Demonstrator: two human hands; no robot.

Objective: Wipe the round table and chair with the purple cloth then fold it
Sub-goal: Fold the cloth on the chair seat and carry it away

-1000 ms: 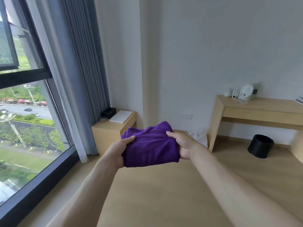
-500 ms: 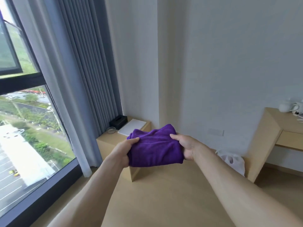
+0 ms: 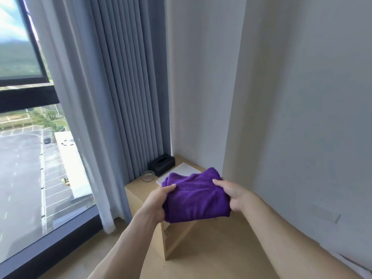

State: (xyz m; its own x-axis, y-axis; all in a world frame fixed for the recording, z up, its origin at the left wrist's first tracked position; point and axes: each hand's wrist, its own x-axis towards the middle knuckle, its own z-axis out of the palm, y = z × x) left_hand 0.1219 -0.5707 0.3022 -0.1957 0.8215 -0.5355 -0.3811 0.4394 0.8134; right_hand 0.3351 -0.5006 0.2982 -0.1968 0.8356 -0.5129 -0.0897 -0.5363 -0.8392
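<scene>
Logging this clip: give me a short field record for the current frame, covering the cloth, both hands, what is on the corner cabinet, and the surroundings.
cloth: purple cloth, folded into a thick bundle, held in the air
left hand: left hand grips the cloth's left edge
right hand: right hand grips the cloth's right edge
cabinet: low wooden cabinet in the corner, behind the cloth
on cabinet: black tissue box, glass ashtray, white pad partly hidden by the cloth
surroundings: grey curtain, window on the left
round table, chair: not in view
</scene>
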